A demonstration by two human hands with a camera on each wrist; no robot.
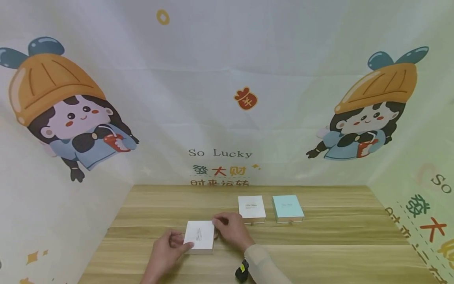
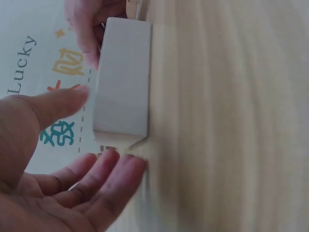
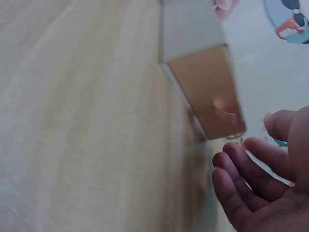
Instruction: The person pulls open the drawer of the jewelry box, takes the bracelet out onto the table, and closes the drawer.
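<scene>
A white drawer-style gift box (image 1: 198,235) with small printed script lies on the wooden table in front of me. Its right end shows a tan drawer front (image 3: 207,92) with a small ribbon pull tab (image 3: 224,113). At the box's left end is my left hand (image 1: 168,248), its thumb overlapping the near left corner in the head view. The left wrist view shows that hand's fingers (image 2: 113,188) loosely bent and spread beside the end. My right hand (image 1: 232,228) is by the far right corner; its fingers (image 3: 241,179) are relaxed, close to the tab.
Farther back stand a second white box (image 1: 251,208) and a mint-green box (image 1: 287,208), side by side on the wooden table (image 1: 330,232). A printed cloth (image 1: 198,102) with cartoon figures walls in the back and both sides.
</scene>
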